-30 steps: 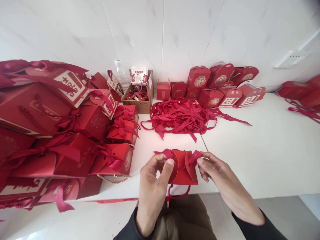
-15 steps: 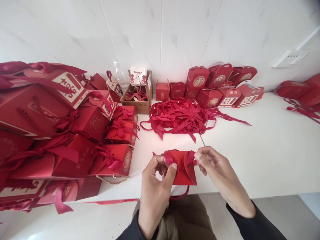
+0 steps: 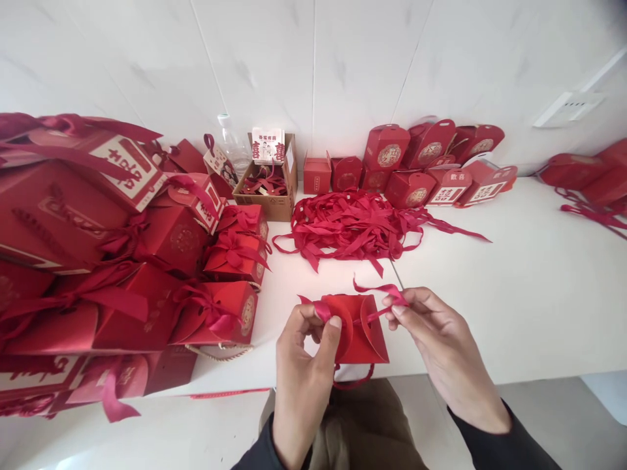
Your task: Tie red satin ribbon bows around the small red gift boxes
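Note:
A small red gift box (image 3: 362, 343) with rounded, overlapping top flaps sits at the table's front edge, its red cord handle (image 3: 360, 380) hanging over the near side. Through the flaps runs a red ribbon (image 3: 379, 313). My left hand (image 3: 312, 346) pinches one end of the ribbon at the box's left flap, thumb resting against the flap. To the right of the box, my right hand (image 3: 428, 320) pinches the other end between thumb and fingers; the ribbon stretches from the right flap to it, with a loose tail curling up to the left.
Behind the box lies a heap of red ribbons (image 3: 357, 225). Finished-looking boxes with bows (image 3: 215, 310) are stacked high on the left. A cardboard carton (image 3: 278, 205) and a clear bottle (image 3: 230, 143) stand near the wall. Several red boxes (image 3: 416, 189) line the back right.
My right hand has moved slightly right, drawing the ribbon out from the right flap, so a longer tail now shows. My left hand stays at the left flap.

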The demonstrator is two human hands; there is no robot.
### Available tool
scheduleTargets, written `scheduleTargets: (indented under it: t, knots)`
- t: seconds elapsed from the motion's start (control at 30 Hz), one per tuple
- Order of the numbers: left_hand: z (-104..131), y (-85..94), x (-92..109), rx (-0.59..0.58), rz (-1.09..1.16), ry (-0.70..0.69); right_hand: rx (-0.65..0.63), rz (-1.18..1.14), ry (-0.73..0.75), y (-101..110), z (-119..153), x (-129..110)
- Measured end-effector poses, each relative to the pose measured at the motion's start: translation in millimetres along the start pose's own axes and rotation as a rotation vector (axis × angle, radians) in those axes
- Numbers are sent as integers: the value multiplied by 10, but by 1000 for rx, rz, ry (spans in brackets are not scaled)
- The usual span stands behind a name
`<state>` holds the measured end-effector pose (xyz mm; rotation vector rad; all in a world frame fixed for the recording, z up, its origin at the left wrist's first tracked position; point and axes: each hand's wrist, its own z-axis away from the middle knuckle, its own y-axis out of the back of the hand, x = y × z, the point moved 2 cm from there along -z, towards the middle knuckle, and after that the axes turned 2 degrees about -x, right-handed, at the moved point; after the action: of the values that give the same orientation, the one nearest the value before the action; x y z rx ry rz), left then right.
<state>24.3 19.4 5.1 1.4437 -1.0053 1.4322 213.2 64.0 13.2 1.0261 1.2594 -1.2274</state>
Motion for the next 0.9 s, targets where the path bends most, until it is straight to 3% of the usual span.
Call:
scheduleTargets:
  t: [0.13,0.2,0.43,0.53,0.67,0.8,0.9]
  knots:
    - [8,0,-23,14,75,17,-61,-297,-6,-32,49,9]
    - [7,-2,-36,21,107,24,-77,-320,-31,-46,54,15]
    - [60,-3,-51,77,64,12,78,230,-157,14,21,116]
    - [85,-13,-51,46,-15,-19,59,274,-186,24,26,146]
    - [74,-25,-59,15,-82,-43,95,83,-192,64,50,160]
    - [26,-27,-47,-24,-1,10,235,-114,-139,163,40,160]
    - [-17,-22,15,-92,36,21,269,-164,-62,190,-4,70]
